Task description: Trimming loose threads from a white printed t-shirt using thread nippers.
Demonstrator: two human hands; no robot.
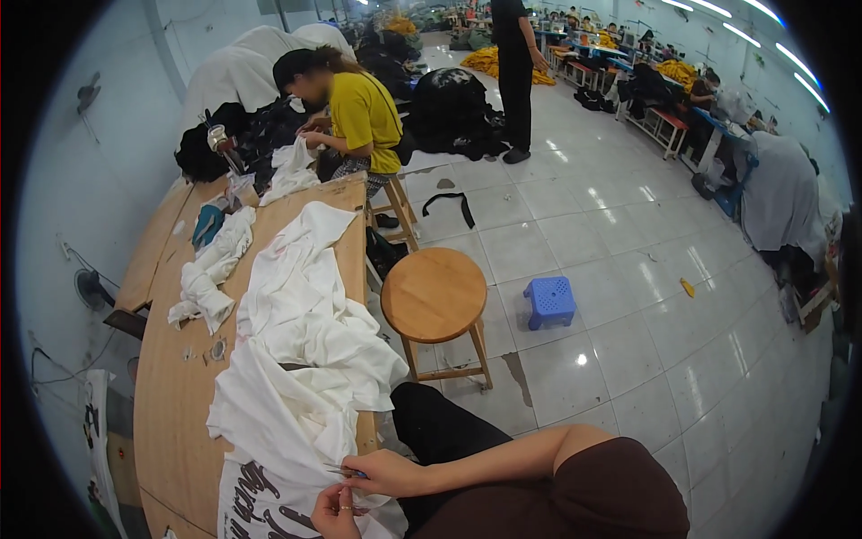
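Pale blue walls edge the far left of the frame, beside a wooden table (171,431). A crumpled white bundle (215,269) lies left of centre; rightward, a long heap of white cloth (305,323) runs down to a printed white piece (269,503) at lower centre-left. Over it, the left hand (338,512) has thumb and fingertips together; I cannot tell whether they pinch anything. Just above, the right hand's (388,472) fingers are closed around small snips (339,470). Work on this piece looks under way, not finished; which heaped cloth is done or left cannot be told. Further right stands a round stool (435,295).
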